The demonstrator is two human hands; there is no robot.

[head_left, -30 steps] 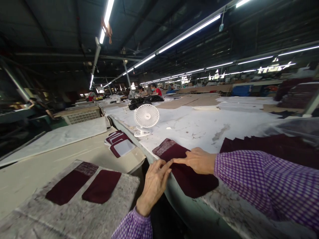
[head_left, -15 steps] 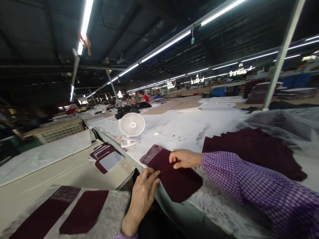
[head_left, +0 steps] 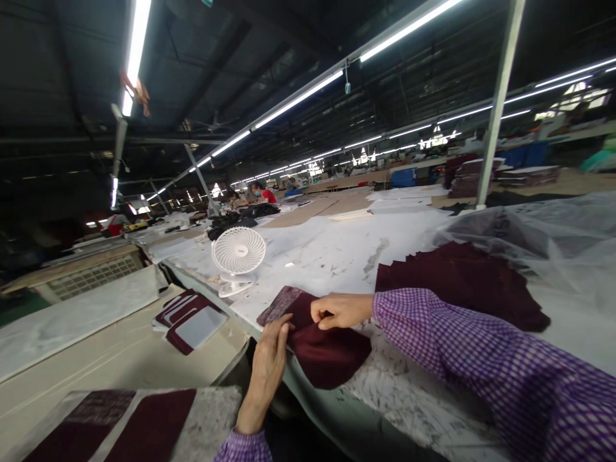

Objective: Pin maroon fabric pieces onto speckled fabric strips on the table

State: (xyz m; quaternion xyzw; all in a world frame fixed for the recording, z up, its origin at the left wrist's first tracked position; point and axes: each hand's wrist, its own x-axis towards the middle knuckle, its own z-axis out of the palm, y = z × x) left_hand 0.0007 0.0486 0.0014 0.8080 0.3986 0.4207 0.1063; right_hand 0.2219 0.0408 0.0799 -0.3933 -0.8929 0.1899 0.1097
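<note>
A maroon fabric piece [head_left: 332, 356] with a greyish mottled end lies at the near table edge, its lower part hanging slightly over. My right hand [head_left: 342, 310] is closed in a pinch on the middle of it, where the cloth rises in a small fold. My left hand [head_left: 270, 357] rests at the piece's left edge, fingers stretched out and fingertips touching the cloth. A fanned stack of maroon fabric pieces [head_left: 457, 282] lies beyond my right forearm.
A white clip fan [head_left: 239, 251] stands at the table's left edge. Maroon pieces with a pale card [head_left: 196, 326] lie on the cream surface to the left. A grey mottled board [head_left: 212, 417] with maroon pieces is at lower left. Clear plastic sheeting [head_left: 543, 224] lies at right.
The view has swung slightly to the right. The cloth under my right hand is now raised into a fold, and its lower part looks more curved. My left hand stays at its edge.
</note>
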